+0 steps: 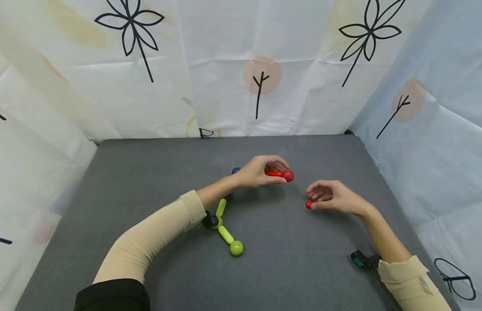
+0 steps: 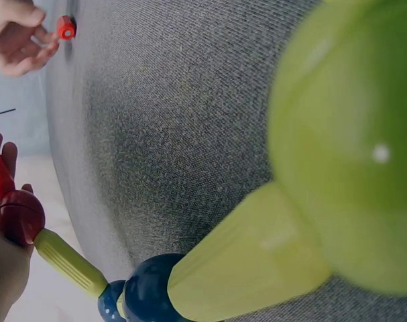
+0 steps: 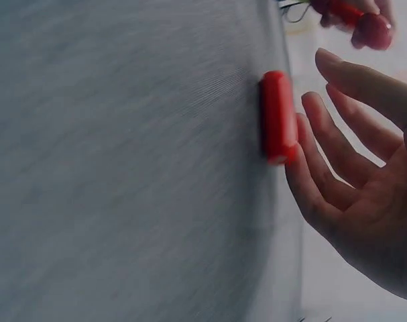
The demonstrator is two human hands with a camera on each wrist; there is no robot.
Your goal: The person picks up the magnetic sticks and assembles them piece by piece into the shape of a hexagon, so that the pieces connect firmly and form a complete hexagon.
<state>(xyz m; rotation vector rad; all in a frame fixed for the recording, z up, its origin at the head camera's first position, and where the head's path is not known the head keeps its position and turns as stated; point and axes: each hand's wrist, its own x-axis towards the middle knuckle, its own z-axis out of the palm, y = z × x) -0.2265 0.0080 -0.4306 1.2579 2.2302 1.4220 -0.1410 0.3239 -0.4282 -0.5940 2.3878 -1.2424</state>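
Note:
My left hand (image 1: 256, 172) grips a red rod (image 1: 273, 173) with a red ball (image 1: 288, 175) at its outer end. In the left wrist view a darker red ball (image 2: 22, 217) by the palm joins that rod to a yellow-green rod (image 2: 70, 263), which runs down to blue balls (image 2: 149, 288). Yellow-green rods and a large green ball (image 2: 357, 154) follow in the foreground. My right hand (image 1: 339, 198) reaches beside a loose red rod (image 3: 279, 117) lying on the table. Its fingers are spread and loosely bent, the thumb apart; whether a fingertip touches the rod I cannot tell.
Below the left forearm, yellow-green rods (image 1: 226, 234) and a green ball (image 1: 236, 248) lie on the grey table (image 1: 295, 272). A blue ball (image 1: 236, 170) shows behind the left wrist. Printed white cloth (image 1: 225, 86) hangs around the table's back and sides.

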